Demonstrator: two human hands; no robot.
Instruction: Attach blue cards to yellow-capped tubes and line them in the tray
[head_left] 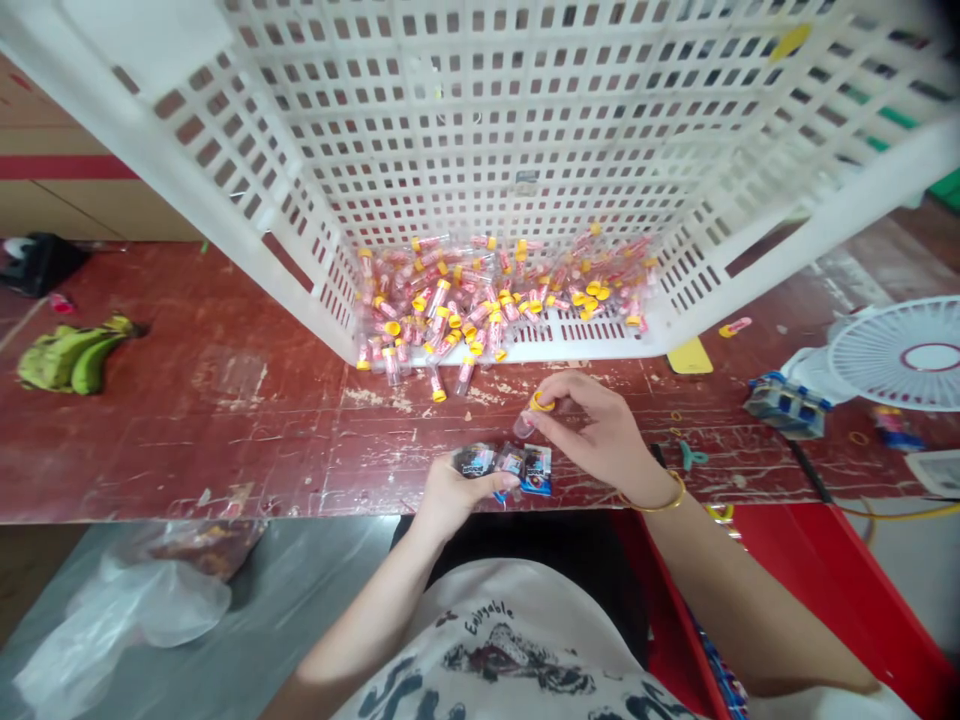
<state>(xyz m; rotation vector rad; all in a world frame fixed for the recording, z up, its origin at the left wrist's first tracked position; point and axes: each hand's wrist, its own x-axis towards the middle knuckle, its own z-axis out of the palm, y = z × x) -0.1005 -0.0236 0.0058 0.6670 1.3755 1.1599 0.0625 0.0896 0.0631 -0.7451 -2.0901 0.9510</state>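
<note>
My left hand (pixel 457 492) is closed on several small dark-and-blue packets (pixel 535 470), thumb on top, at the table's front edge. My right hand (pixel 592 425) pinches a small clear tube with a yellow rim (pixel 525 425), tilted just above the tabletop. In front of both hands, a large white plastic crate (pixel 480 130) lies on its side with its opening toward me. Many small clear tubes with yellow caps and pink labels (pixel 450 305) are heaped in it. A few of these tubes have spilled past the crate's lip onto the table.
Green bananas (pixel 75 355) lie on the red, scuffed table (pixel 195 410) at the left. To the right are a yellow card (pixel 690 357), a bundle of blue packets (pixel 787 405), a teal piece (pixel 693 455) and a white fan (pixel 911 355). A plastic bag (pixel 127 610) is below left.
</note>
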